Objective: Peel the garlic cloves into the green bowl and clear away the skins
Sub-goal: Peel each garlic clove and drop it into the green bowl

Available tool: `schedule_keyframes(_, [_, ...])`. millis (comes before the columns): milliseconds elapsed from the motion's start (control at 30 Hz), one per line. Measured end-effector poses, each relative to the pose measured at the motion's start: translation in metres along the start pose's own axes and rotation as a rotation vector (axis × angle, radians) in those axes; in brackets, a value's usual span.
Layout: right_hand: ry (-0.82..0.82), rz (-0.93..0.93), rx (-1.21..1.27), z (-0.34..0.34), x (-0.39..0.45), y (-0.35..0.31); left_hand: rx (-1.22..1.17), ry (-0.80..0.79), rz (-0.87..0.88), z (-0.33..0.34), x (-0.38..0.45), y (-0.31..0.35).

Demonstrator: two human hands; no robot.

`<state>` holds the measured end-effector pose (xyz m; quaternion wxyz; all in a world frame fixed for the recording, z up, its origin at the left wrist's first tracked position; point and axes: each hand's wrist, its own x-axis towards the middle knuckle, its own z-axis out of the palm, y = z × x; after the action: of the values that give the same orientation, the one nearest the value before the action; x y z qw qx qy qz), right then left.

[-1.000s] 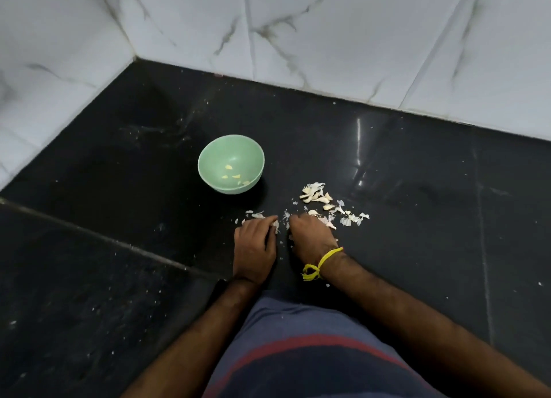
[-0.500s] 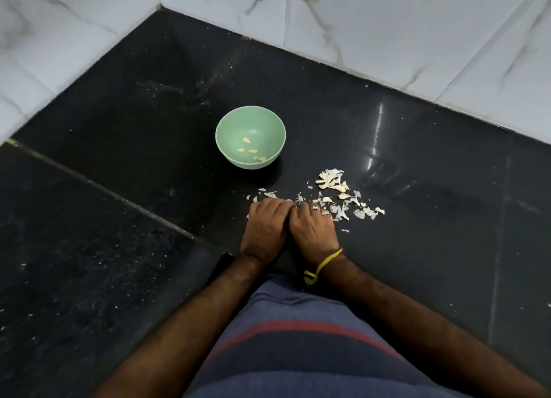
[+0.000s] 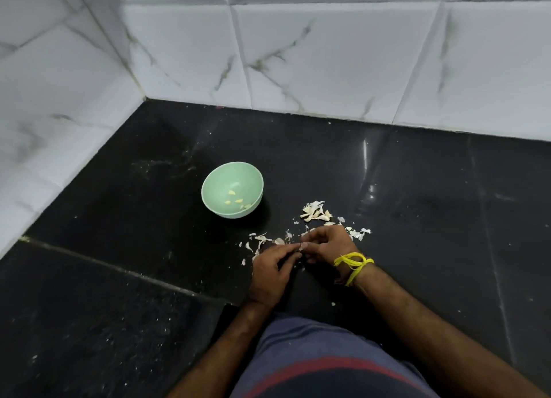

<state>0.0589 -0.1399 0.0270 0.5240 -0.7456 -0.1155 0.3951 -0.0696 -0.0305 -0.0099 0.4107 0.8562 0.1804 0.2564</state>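
Garlic clove point(image 3: 301, 246), small, light and firm with papery, brittle skin, is pinched between the fingertips of the left hand point(image 3: 272, 271) and right hand point(image 3: 326, 242), both curled around it low over the black worktop point(image 3: 149, 278); its ends look best to grip. Green bowl point(image 3: 232, 190), at ten o'clock from the hands, holds peeled cloves point(image 3: 237, 200). Loose skins point(image 3: 356, 233) and unpeeled cloves point(image 3: 316, 213) lie scattered at twelve to two o'clock; nothing blocks the bowl.

The one head camera is looking steeply down from above at the black floor point(image 3: 417, 219). It is facing the tiled wall corner point(image 3: 143, 96), sitting close over the person's lap.
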Motion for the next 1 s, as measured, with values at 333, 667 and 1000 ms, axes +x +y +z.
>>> schedule_keyframes(333, [-0.166,-0.150,-0.025,-0.014,-0.006,0.001,-0.091,-0.119,-0.140,-0.011,0.002,0.011])
schedule_keyframes(667, [-0.317,-0.146,0.194,-0.015,-0.005,0.004,-0.385,-0.202,-0.419,-0.018,0.009,0.030])
schedule_keyframes(1000, [-0.073,-0.178,0.351,0.003,0.001,0.002,-0.304,0.038,-0.489,-0.011,0.009,0.041])
